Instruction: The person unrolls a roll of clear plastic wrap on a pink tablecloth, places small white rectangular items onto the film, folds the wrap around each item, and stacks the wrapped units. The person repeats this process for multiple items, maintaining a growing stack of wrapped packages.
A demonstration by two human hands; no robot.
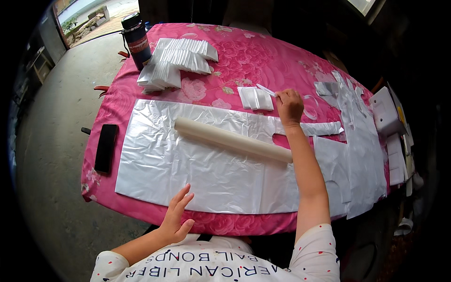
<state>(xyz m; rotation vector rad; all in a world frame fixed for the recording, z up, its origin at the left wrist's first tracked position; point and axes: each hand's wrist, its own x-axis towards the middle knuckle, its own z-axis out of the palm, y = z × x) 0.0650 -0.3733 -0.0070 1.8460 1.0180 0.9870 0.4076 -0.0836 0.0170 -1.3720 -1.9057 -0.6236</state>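
My right hand (290,106) reaches over the far side of the table, its fingers closed on a thin white folded strip (267,90). Just left of that hand lies a small group of flat, folded white plastic packets (254,99). Below it, a long cream-coloured tube (230,138) rests slantwise across white, crinkled plastic bags (225,178) spread flat; my forearm passes by the tube's right end. Fingers apart and holding nothing, my left hand (174,217) hovers by the near edge of the plastic.
Several rows of folded white packets (176,60) are stacked at the far left, beside a dark flask (136,42). A black phone (106,148) lies at the left edge of the pink flowered tablecloth (263,51). More plastic bags (361,155) and white boxes (387,113) are at the right.
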